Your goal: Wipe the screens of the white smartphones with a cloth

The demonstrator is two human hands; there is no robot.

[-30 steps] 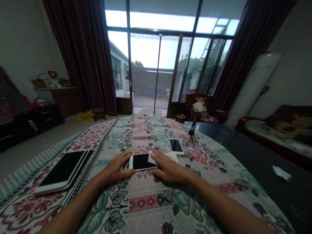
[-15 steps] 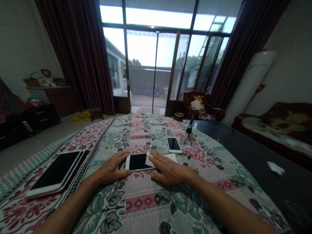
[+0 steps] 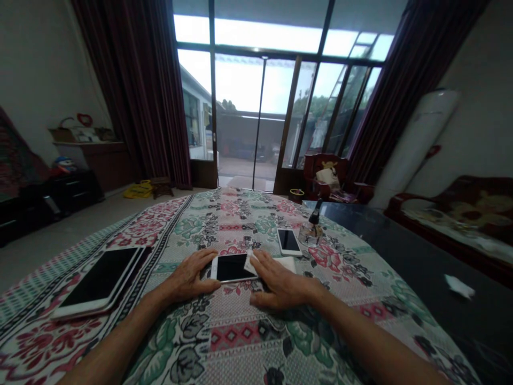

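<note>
A white smartphone (image 3: 230, 267) with a dark screen lies flat and sideways on the flowered tablecloth. My left hand (image 3: 196, 274) grips its left end, the thumb at the near edge and the fingers at the far one. On the right part of the screen, my right hand (image 3: 274, 280) presses a folded white tissue (image 3: 289, 263) under its fingers. That hand and the tissue hide the phone's right end. Just beyond them rests a second white smartphone (image 3: 289, 242), screen up, beside a clear glass bottle (image 3: 310, 234) with a black top.
Two stacked white tablets (image 3: 98, 280) lie at the left of the tablecloth (image 3: 236, 337). On the dark tabletop (image 3: 420, 256) at the right is a crumpled white tissue (image 3: 459, 286). Behind the table stand a wooden armchair (image 3: 326, 179) and glass doors.
The whole view has shifted slightly, so things sit a little further right. Both hands keep about the same places on the phone and tissue.
</note>
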